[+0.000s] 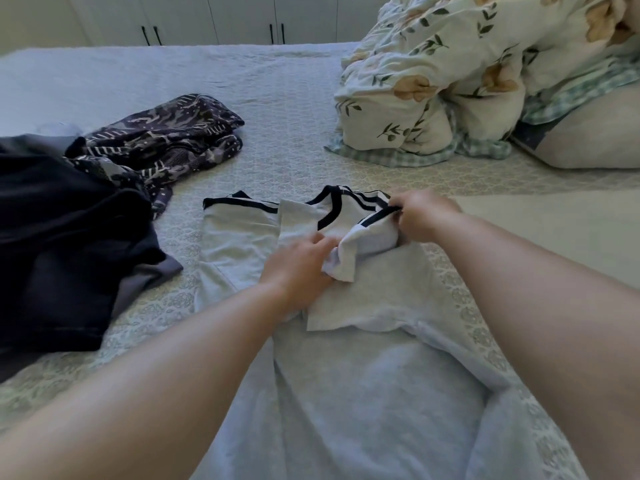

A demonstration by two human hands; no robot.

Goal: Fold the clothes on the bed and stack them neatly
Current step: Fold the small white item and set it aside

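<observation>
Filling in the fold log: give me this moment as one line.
step: folding sleeve in | item: grey tee | left hand: grips sleeve | right hand: pinches sleeve hem | unfolded: dark clothes, patterned garment

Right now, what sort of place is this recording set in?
Most likely a home bedroom: a bed with a bunched floral duvet, white wardrobe doors behind, and clothes lying out for folding.

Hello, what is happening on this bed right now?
A person is folding a light grey T-shirt with dark trim, spread flat on the bed. The right hand pinches the sleeve edge near the collar, and the left hand holds the same sleeve lower down, turning it inward. A patterned garment and dark clothes lie unfolded on the left. A flowered duvet is bunched at the back right.
</observation>
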